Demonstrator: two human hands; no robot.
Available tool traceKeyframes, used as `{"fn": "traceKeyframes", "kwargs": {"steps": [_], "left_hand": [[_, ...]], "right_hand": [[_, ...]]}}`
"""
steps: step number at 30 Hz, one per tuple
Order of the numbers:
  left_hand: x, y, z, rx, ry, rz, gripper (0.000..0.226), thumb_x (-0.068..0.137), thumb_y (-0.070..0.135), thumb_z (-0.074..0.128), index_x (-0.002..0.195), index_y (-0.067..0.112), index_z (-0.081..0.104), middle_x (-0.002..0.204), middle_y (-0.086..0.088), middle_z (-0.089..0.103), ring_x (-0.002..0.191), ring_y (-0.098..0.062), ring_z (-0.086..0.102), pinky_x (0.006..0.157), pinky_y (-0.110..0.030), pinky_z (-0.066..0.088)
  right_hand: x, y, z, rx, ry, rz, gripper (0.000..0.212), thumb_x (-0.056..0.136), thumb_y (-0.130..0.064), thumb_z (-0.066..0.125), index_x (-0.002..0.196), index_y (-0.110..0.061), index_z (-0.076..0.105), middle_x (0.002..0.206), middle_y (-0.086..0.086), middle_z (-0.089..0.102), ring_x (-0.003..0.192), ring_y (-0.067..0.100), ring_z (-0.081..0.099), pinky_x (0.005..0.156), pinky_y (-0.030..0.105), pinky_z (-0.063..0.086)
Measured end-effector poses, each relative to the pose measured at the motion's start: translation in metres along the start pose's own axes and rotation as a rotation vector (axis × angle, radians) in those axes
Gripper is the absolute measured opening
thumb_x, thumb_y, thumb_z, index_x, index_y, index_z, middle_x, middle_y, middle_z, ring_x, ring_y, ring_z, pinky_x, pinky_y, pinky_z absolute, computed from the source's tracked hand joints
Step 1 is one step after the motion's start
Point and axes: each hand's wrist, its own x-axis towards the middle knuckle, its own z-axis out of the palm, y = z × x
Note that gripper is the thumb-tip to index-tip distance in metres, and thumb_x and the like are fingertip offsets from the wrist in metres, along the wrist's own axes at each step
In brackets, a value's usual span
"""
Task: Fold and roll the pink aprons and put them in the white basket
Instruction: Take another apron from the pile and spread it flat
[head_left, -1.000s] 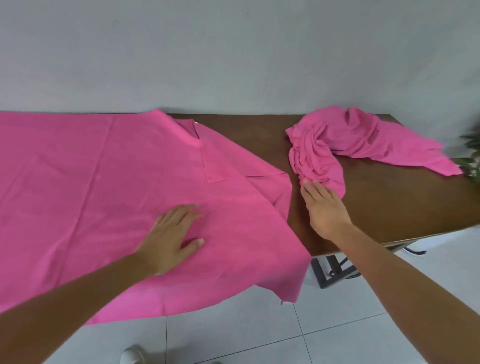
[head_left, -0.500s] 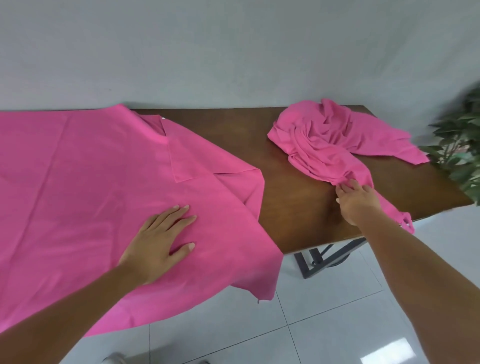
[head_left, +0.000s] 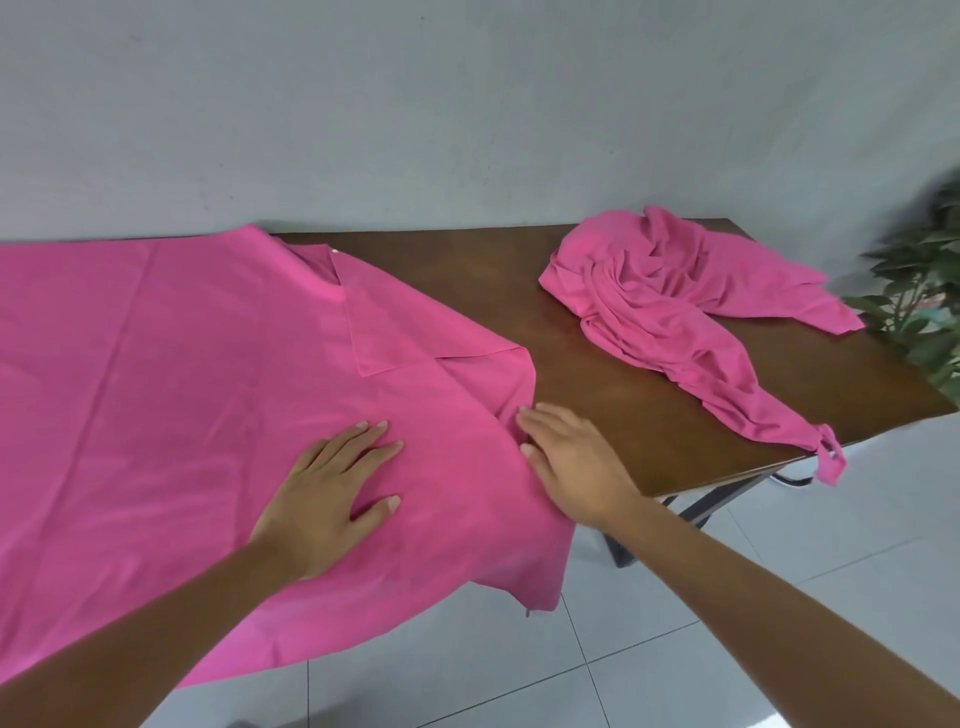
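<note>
A large pink apron (head_left: 171, 374) lies spread flat over the left part of the brown table (head_left: 613, 395), its near edge hanging over the front. My left hand (head_left: 332, 488) presses flat on it with fingers apart. My right hand (head_left: 571, 462) rests at the apron's right edge, fingers extended, holding nothing that I can see. A second pink apron (head_left: 675, 312) lies crumpled at the table's far right, one knotted end dangling off the front edge. No white basket is in view.
A grey wall runs behind the table. A green plant (head_left: 919, 296) stands at the table's right end. White floor tiles (head_left: 675, 654) and dark table legs (head_left: 696, 509) show below the front edge.
My right hand let go of the crumpled apron and moved left to the spread apron's right edge. The left hand stayed flat on the cloth.
</note>
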Motion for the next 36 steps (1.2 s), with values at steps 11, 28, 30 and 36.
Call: {"fn": "traceKeyframes", "kwargs": {"steps": [11,28,30,36], "left_hand": [[0.000,0.000,-0.001,0.007,-0.002,0.003,0.068,0.098,0.070,0.023,0.158,0.038,0.028,0.168,0.016,0.014,0.155,-0.005,0.005,0.125,-0.033,0.007],[0.002,-0.001,0.001,0.005,-0.002,-0.002,0.069,0.097,0.071,0.025,0.158,0.039,0.028,0.167,0.018,0.014,0.155,-0.004,0.006,0.126,-0.037,0.011],[0.002,-0.001,0.001,0.010,-0.005,-0.004,0.070,0.096,0.071,0.025,0.158,0.038,0.028,0.167,0.018,0.013,0.155,-0.004,0.006,0.126,-0.035,0.009],[0.001,-0.003,0.002,0.034,-0.019,-0.005,0.070,0.096,0.071,0.022,0.158,0.038,0.026,0.168,0.017,0.013,0.155,-0.005,0.007,0.126,-0.040,0.015]], "right_hand": [[-0.003,0.054,0.000,-0.103,0.059,-0.008,0.051,0.103,-0.043,0.032,0.133,-0.019,0.066,0.136,-0.009,0.064,0.120,0.017,0.049,0.100,0.035,0.038],[0.007,0.066,-0.014,-0.030,0.127,0.478,0.051,0.098,-0.038,0.058,0.139,-0.010,0.046,0.139,0.012,0.050,0.130,0.032,0.041,0.104,0.047,0.040],[-0.006,0.051,-0.005,0.130,0.195,0.655,0.054,0.094,-0.044,0.063,0.132,-0.008,0.050,0.137,0.014,0.050,0.128,0.034,0.040,0.105,0.046,0.037],[-0.003,0.024,0.007,0.347,0.072,0.813,0.030,0.093,-0.045,0.066,0.111,-0.021,0.065,0.162,0.006,0.026,0.149,0.030,0.014,0.121,0.046,0.012]]}}
